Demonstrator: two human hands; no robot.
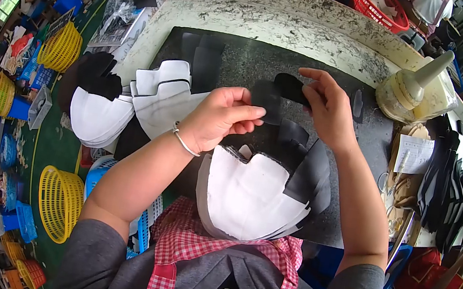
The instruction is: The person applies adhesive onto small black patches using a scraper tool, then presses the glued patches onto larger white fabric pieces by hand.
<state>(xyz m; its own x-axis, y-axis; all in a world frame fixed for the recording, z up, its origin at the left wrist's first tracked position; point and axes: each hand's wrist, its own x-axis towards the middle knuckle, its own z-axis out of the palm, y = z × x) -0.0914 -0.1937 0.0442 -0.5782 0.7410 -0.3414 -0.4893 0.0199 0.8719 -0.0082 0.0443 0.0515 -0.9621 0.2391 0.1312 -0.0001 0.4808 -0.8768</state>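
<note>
My left hand (218,119), a metal bangle at its wrist, pinches the edge of a thin dark grey piece (267,102) between thumb and fingers. Across from it, my right hand (331,111) holds a small black rounded piece (291,88) by its right end. The two pieces lie close together and seem to overlap; whether they are joined I cannot tell. Right below my hands is a stack of white cut pieces (247,194) with black parts at its upper edge, at the front of the dark work board (247,54).
More white pieces (168,99) lie left of my forearm, another white-and-black stack (97,115) beyond them. A pale spouted container (405,91) stands at the back right. Further right are a paper slip (414,155) and several black strips (454,184). A yellow basket (58,207) stands lower left.
</note>
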